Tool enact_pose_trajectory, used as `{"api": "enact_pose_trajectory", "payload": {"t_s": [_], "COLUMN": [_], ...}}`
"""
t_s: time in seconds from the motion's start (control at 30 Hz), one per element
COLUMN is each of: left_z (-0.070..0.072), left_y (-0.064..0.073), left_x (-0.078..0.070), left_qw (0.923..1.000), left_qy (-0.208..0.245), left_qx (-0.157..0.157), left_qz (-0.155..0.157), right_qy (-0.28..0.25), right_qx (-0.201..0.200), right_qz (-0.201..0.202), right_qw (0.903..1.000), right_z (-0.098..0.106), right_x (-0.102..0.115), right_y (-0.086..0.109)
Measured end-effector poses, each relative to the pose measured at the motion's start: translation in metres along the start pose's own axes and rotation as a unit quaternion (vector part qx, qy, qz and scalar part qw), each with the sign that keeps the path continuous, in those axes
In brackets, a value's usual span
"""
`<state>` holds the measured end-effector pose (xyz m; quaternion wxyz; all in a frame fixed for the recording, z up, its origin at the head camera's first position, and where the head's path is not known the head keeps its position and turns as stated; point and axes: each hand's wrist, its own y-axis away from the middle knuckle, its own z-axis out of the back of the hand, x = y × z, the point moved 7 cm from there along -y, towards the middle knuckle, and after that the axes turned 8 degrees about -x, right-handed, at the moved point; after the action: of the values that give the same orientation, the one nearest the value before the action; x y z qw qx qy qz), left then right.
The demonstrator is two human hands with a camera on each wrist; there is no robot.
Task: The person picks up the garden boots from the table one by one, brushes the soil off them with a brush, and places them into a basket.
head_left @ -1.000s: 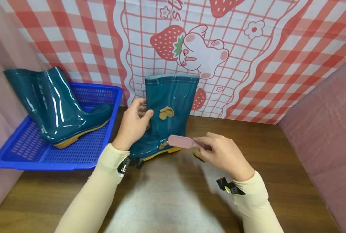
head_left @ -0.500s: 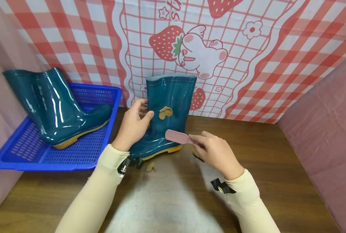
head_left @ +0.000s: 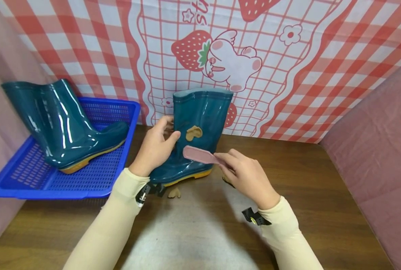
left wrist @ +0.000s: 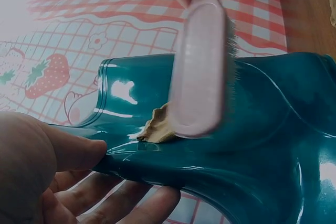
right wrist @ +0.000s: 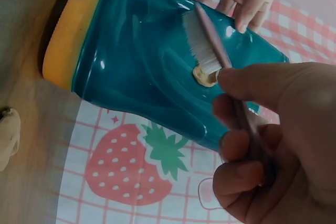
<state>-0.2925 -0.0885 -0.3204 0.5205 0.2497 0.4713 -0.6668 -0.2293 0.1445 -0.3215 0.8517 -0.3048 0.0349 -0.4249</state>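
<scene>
Pinching the edge of the boot [head_left: 204, 112], the left hand [head_left: 156, 146] sits at eight o'clock from its green shaft in the head view. The boot is mid-frame, shaft up, over the wooden table [head_left: 187, 232]. From four o'clock the right hand [head_left: 244, 176] holds a pink brush [head_left: 198, 154] across it, just below a tan patch [head_left: 194, 133] on the shaft. One tan piece [head_left: 174, 193] lies on the table between six and seven o'clock from the boot; another [head_left: 228, 181], partly hidden by the right hand, lies towards five. At nine o'clock a blue basket [head_left: 25, 190] bears a second boot [head_left: 69, 127]. A checked cloth [head_left: 278, 75] hangs behind.

In the left wrist view, the boot lies across the frame. The left hand reaches in from eight o'clock, thumb against the near face, fingers under the edge. The brush comes down from twelve and overlaps the patch.

In the right wrist view, the right hand's fingers and thumb curl round the brush handle at four o'clock. The bristles [right wrist: 199, 43] point towards the boot, their near end beside the patch; whether they touch it cannot be told. The yellow sole [right wrist: 68, 51] is at ten o'clock, the left hand at one.
</scene>
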Motion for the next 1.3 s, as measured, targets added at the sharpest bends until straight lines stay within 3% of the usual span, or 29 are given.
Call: {"api": "enact_pose_trajectory", "payload": {"t_s": [0.33, 0.5, 0.87, 1.3], "left_z": [-0.001, -0.001, 0.0, -0.001], "left_y": [-0.001, 0.0, 0.0, 0.002], "left_x": [0.001, -0.001, -0.002, -0.005], "left_qw": [1.0, 0.9999, 0.9998, 0.9993], "left_qy": [-0.003, -0.006, -0.008, -0.014], "left_qx": [0.008, 0.006, 0.013, 0.026], "left_qz": [-0.002, -0.011, -0.012, -0.023], "right_qy": [0.033, 0.025, -0.023, -0.01], "right_qx": [0.013, 0.01, -0.124, -0.133], "right_qz": [-0.056, -0.057, -0.021, -0.052], "right_qw": [0.9978, 0.998, 0.9918, 0.9897], "right_z": [0.0, 0.002, 0.022, 0.008], "right_x": [-0.014, -0.014, -0.001, 0.012], "right_y": [0.003, 0.002, -0.004, -0.016]}}
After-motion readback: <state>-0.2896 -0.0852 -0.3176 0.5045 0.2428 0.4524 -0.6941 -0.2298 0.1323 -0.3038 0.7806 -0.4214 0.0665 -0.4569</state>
